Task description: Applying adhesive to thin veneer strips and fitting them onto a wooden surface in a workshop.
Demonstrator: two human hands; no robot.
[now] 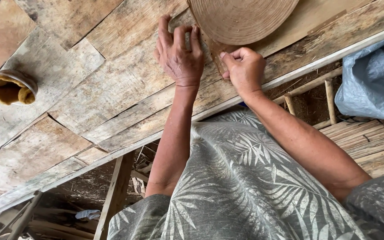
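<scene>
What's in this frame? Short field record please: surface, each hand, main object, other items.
surface: worn wooden plank table, pale edge strip along the near side
main object: round tan coiled disc, partly cut off at the top edge
left hand: flat on the planks, fingertips at the disc's rim
right hand: fingers pinched on a brown strip coming off the disc
other items: small round container of yellowish-brown paste, far left; grey-blue plastic sheet, right
clothing: grey leaf-print garment

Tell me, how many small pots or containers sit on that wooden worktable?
1. A small round pot of yellow-brown paste stands near the table's left edge, well away from the left hand and right hand. Others may lie outside the picture.
</scene>
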